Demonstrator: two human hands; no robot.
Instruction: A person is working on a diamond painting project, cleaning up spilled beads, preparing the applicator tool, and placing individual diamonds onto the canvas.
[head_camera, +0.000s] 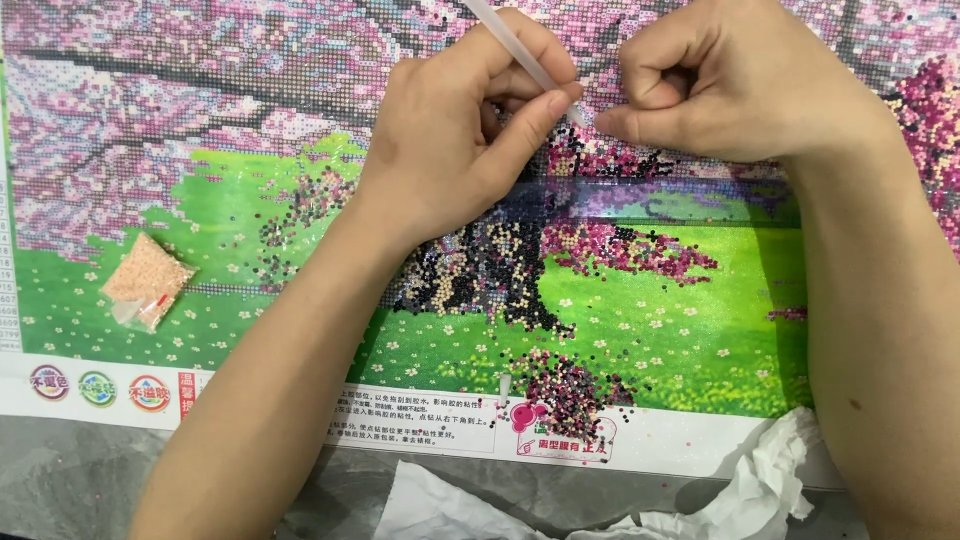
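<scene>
Near the left edge of the bead-mosaic canvas of pink blossom trees on green grass (650, 330) lies a small clear bag of peach beads (145, 280). The left hand (460, 140) grips a translucent white applicator pen (520, 55), tip at the canvas. Touching it, the right hand (720, 85) is curled into a fist, fingertip pressing the canvas. Crumpled white paper (760, 490) lies at the near edge of the grey worktop (80, 480).

a slim white pen (520, 55) slants up-left from between the left hand's fingers, its tip down on the beaded canvas (640, 300), just beside the right hand's knuckles.
</scene>
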